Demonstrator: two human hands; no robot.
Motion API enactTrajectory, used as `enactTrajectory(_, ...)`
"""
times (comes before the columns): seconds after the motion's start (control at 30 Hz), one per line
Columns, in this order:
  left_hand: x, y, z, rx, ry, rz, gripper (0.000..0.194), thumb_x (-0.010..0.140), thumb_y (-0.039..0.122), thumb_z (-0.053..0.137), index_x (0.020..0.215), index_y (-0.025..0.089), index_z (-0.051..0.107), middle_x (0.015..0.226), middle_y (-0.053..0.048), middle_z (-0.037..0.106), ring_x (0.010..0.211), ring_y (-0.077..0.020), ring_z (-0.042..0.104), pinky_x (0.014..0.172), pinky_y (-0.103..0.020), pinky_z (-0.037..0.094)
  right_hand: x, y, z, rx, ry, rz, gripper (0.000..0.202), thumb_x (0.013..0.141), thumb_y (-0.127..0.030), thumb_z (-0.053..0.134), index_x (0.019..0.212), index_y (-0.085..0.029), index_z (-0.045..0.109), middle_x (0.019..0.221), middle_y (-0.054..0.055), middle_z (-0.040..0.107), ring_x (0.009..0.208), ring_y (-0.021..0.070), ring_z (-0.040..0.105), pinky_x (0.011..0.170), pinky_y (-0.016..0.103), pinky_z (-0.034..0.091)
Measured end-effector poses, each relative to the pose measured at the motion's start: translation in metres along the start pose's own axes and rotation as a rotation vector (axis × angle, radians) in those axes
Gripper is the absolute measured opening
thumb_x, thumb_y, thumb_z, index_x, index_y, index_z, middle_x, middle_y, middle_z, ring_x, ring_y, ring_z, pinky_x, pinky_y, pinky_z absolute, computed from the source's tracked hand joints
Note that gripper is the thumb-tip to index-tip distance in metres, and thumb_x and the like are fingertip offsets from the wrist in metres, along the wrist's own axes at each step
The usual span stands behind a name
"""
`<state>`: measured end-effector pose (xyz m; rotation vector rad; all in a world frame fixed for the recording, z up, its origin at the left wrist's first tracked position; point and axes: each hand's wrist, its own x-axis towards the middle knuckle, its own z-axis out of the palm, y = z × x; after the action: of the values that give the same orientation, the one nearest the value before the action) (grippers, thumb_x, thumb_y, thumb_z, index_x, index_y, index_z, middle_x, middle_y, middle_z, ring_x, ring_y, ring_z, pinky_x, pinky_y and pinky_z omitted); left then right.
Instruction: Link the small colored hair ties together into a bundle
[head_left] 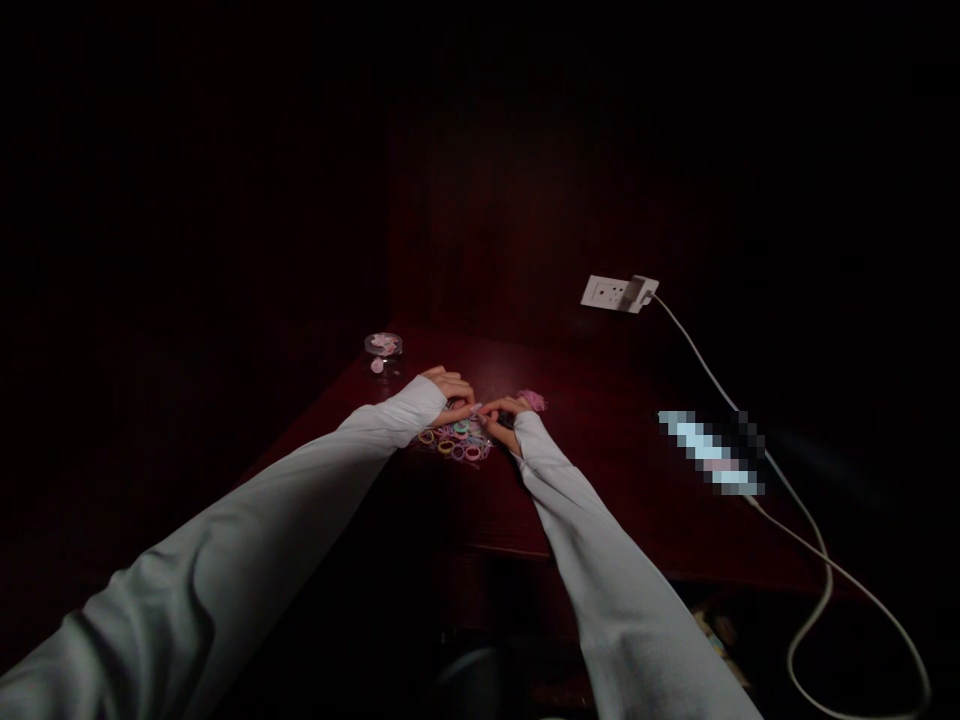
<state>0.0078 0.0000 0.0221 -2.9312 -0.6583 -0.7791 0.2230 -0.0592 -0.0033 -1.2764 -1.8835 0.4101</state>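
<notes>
A pile of small pastel hair ties (454,446) lies on the dark red table (495,510), in yellow, purple, pink and mint. Over the back of this pile is my left hand (451,388), its fingers bent and closed. My right hand (507,414) meets it from the right, thumb and fingers pinched together. The fingertips of both hands nearly touch; anything between them is too small and dim to make out. Just beyond my right hand sits a bunch of pink strands or bands (532,400).
A clear round container (383,346) with pink and white pieces stands at the table's back left. On the wall is a socket (607,293) with a charger (640,293). Its white cable (814,530) loops down the right side to a pixelated device (709,455).
</notes>
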Motion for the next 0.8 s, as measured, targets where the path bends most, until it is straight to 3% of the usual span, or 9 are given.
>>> enactTrajectory(0.47, 0.0005, -0.0001, -0.0033, -0.057, -0.012, -0.040, 0.033, 0.108, 0.033, 0.044, 0.088, 0.018, 0.066, 0.081, -0.002, 0.066, 0.082, -0.0159, 0.058, 0.077, -0.030, 0.036, 0.0001, 0.0041, 0.0062, 0.066, 0.122, 0.036, 0.016, 0.089, -0.038, 0.071, 0.090, -0.025, 0.079, 0.077, 0.003, 0.064, 0.078, 0.0211, 0.053, 0.077, 0.035, 0.042)
enactTrajectory(0.8, 0.0008, -0.0011, -0.0002, -0.053, -0.016, -0.056, 0.037, 0.109, 0.034, 0.042, 0.086, 0.018, 0.067, 0.081, -0.003, 0.067, 0.084, -0.0159, 0.060, 0.078, -0.031, 0.037, 0.0016, 0.0059, 0.0010, 0.052, 0.059, -0.038, 0.033, 0.087, -0.055, 0.073, 0.079, -0.024, 0.076, 0.075, 0.002, 0.065, 0.074, 0.0188, 0.053, 0.080, 0.035, 0.041)
